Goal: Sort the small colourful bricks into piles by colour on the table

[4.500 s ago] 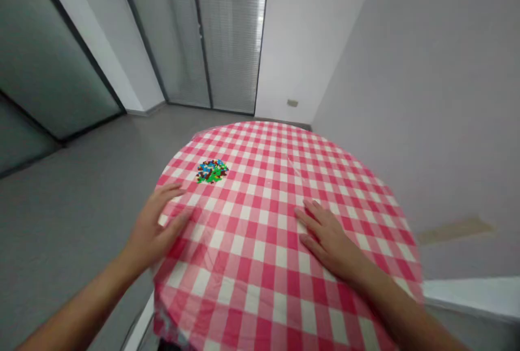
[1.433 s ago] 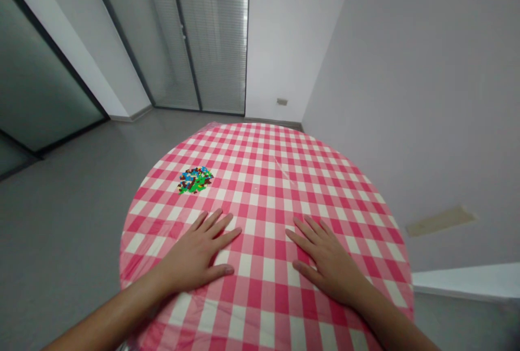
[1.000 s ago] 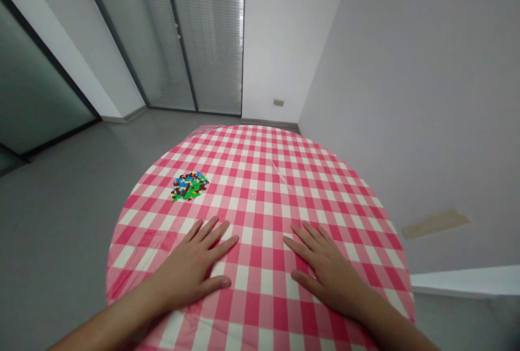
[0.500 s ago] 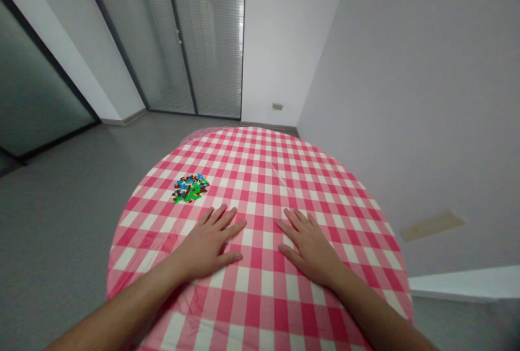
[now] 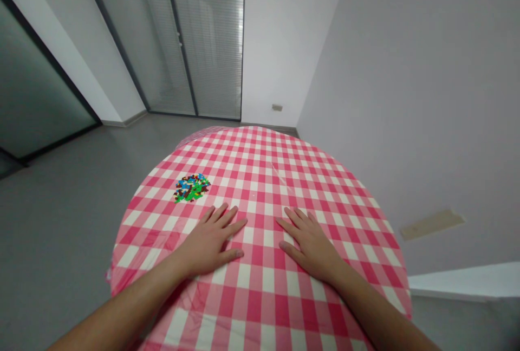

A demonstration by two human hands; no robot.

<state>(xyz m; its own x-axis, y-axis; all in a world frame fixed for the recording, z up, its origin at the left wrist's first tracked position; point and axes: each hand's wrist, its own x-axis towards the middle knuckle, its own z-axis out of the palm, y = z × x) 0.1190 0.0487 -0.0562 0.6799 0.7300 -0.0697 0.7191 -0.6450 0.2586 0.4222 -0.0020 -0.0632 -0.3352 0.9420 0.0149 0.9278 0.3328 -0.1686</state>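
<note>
Both hands drawn closer, left hand (image 5: 209,242), right hand (image 5: 311,242), fingers spread flat on tablecloth (image 5: 260,177)

**What the Camera Can't Catch**

Left forearm (image 5: 122,313) and right forearm (image 5: 377,313) run off the bottom edge, and the checked cloth's (image 5: 260,177) near rim goes with them. The cloth hides the tabletop completely. The coloured heap (image 5: 190,187) beyond the left hand (image 5: 211,240) has pieces too small to identify. Left and right hand (image 5: 309,242) lie palms down, undersides hidden.

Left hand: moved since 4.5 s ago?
Yes. The left hand was at the tablecloth rim, left of the coloured pile; it now lies flat nearer the middle, right of it.
</note>
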